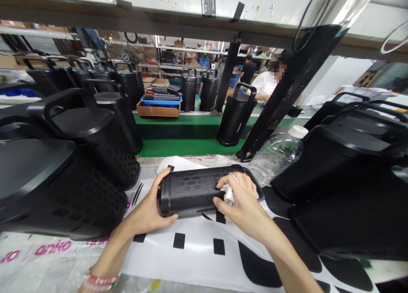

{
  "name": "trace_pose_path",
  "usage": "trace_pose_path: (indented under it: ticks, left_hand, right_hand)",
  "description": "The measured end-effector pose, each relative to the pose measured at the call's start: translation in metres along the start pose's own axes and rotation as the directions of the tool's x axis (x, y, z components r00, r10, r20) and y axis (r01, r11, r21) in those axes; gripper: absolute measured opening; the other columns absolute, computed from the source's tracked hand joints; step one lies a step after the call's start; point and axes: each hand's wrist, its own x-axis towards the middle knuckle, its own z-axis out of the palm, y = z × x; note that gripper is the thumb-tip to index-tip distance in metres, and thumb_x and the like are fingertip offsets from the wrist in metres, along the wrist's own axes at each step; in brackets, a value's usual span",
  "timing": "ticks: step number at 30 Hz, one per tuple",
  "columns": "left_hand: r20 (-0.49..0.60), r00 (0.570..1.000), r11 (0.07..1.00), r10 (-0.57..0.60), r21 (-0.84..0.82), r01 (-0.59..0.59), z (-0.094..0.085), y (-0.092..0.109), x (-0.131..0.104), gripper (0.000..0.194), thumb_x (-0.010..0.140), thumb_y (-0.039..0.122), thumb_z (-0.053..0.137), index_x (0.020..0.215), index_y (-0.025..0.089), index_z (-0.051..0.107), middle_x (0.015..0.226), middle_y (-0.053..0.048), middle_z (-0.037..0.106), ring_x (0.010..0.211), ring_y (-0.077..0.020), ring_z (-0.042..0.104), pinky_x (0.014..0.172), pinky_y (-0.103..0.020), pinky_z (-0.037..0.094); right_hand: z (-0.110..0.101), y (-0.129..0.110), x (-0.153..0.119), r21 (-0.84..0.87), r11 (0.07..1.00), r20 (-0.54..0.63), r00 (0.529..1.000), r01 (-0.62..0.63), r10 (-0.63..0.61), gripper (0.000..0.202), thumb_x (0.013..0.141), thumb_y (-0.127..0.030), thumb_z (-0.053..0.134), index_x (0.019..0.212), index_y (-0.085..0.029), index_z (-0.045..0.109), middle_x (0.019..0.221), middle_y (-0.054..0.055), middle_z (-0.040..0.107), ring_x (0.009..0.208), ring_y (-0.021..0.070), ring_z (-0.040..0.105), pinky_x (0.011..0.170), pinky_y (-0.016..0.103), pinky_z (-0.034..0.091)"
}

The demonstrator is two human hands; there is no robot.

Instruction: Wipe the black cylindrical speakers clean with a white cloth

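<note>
Left hand (149,212) grips the black case (191,189); right hand (244,203) pinches a partly hidden white wad (228,196).

Black housing (38,191), lower left: cut by frame edge. White wad (228,196), centre: partly hidden by right hand (245,201). Bottle (276,153) lettering, right of centre: illegible.

Left hand (149,209) wide, right hand (242,199) curled

The left forearm (116,243) slants in from the near left, thumb (168,220) extended rightward, fingers (163,174) stretched to the far side. The right forearm (287,259) enters from the near right, bent fingertips (220,184) facing its thumb.
</note>
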Motion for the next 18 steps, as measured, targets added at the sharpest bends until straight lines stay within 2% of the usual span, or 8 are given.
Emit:
trace_pose_path:
  ticks: [13, 18]
  left_hand:
    - [0.001, 1.000, 1.000, -0.007, 0.010, 0.007, -0.0005, 0.0021, -0.0009, 0.100, 0.072, 0.022, 0.068, 0.149, 0.035, 0.006, 0.164, -0.007, 0.016, 0.152, -0.0294, 0.019, 0.124, -0.057, 0.015]
    - [-0.008, 1.000, 1.000, -0.011, 0.018, 0.011, 0.0000, 0.0027, -0.0005, 0.100, 0.073, 0.021, 0.069, 0.150, 0.035, 0.006, 0.164, -0.007, 0.016, 0.152, -0.0294, 0.021, 0.124, -0.056, 0.016]
  right_hand:
    - [0.0005, 0.0007, 0.0010, 0.020, 1.000, -0.009, 1.000, -0.003, 0.003, 0.013, 0.078, -0.023, 0.055, 0.090, -0.025, 0.051, 0.099, 0.003, 0.051, 0.106, 0.0269, 0.041, 0.099, 0.048, 0.027]
    - [0.0014, 0.0006, 0.0018, 0.018, 1.000, -0.016, 1.000, 0.001, -0.001, 0.020, 0.072, -0.017, 0.054, 0.090, -0.025, 0.051, 0.100, 0.003, 0.051, 0.107, 0.0263, 0.041, 0.100, 0.048, 0.026]
